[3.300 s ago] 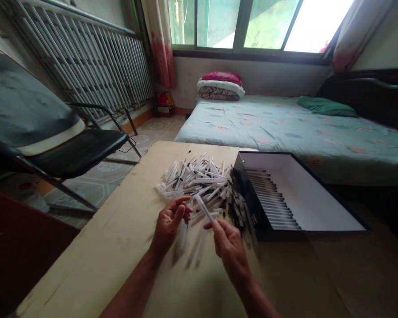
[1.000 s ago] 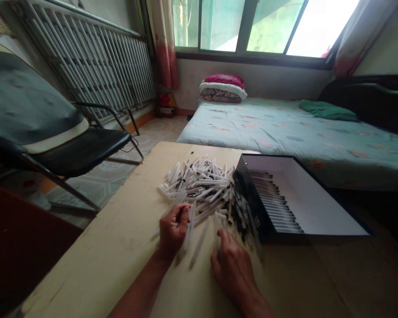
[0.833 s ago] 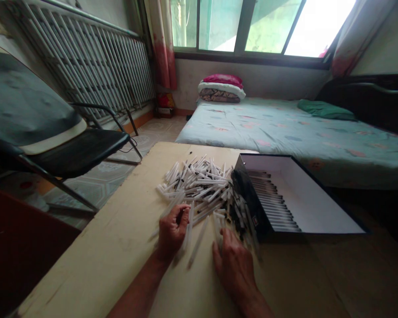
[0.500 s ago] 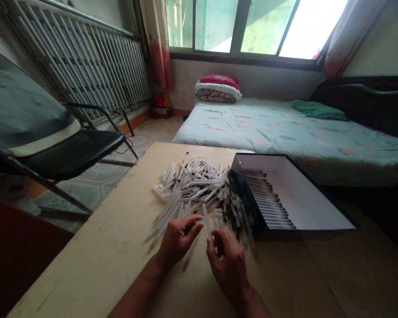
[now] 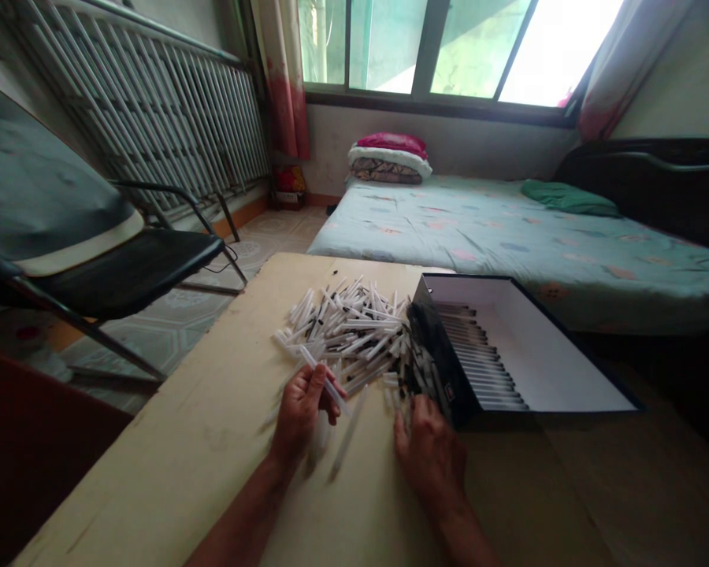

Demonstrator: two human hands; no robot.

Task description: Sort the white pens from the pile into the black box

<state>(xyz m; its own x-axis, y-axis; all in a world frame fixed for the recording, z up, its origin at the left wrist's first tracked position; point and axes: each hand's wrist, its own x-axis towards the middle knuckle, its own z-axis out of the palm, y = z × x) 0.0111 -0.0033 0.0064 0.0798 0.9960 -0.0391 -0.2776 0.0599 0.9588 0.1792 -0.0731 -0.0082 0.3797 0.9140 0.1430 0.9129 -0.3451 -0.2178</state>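
Observation:
A heap of white pens (image 5: 348,331) with black tips lies on the pale wooden table (image 5: 213,425). My left hand (image 5: 300,411) is closed round a white pen (image 5: 324,382) that sticks up to the left, at the near edge of the heap. My right hand (image 5: 428,449) rests knuckles-up on the near right end of the heap, beside the dark box (image 5: 449,370); its fingertips are hidden among the pens. The box lies open, with a row of pens (image 5: 478,362) lined up along its white floor.
A black folding chair (image 5: 118,276) stands left of the table. Behind the table is a bed (image 5: 508,228) with a blue sheet and folded bedding (image 5: 390,153). A white slatted frame (image 5: 154,102) leans on the left wall under the window.
My left hand has closed on one pen and lifted it. My right hand has moved right from the middle, down onto the pens beside the box.

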